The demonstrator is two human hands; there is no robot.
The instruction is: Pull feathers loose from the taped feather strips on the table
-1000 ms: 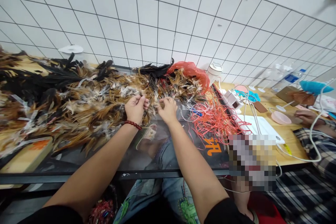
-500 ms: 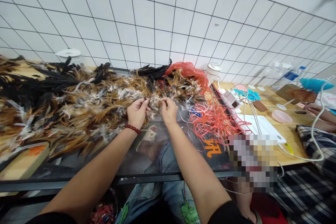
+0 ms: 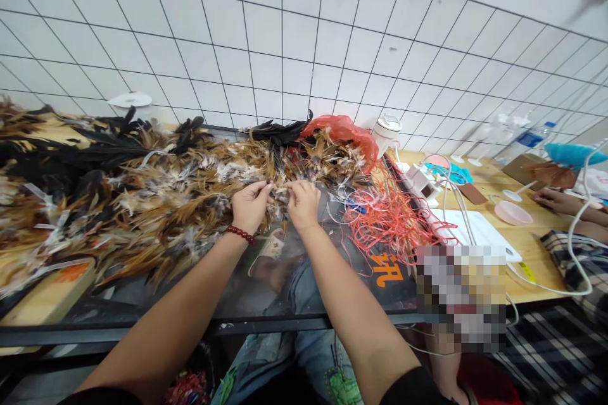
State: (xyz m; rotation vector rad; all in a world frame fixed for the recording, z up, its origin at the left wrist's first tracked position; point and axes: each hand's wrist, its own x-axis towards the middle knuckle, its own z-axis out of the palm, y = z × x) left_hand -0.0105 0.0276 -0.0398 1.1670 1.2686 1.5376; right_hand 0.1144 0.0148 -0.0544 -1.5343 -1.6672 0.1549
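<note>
A big heap of brown, black and white feathers point(image 3: 142, 190) covers the left and middle of a glass-topped table point(image 3: 266, 304). My left hand point(image 3: 249, 205), with a red bead bracelet on the wrist, pinches a small bunch of feathers at the heap's right end. My right hand point(image 3: 303, 202) is right beside it, fingertips closed on the same bunch. The two hands nearly touch.
A tangle of red strings point(image 3: 394, 218) lies right of my hands, with a red plastic bag point(image 3: 344, 130) behind. White cables, a white charger point(image 3: 420, 180), a pink dish point(image 3: 510, 212) and a bottle sit on the wooden table at right, where another person's hand point(image 3: 563, 200) rests.
My two hands have drawn closer together on the bunch of feathers. The other person's hand at right has shifted slightly.
</note>
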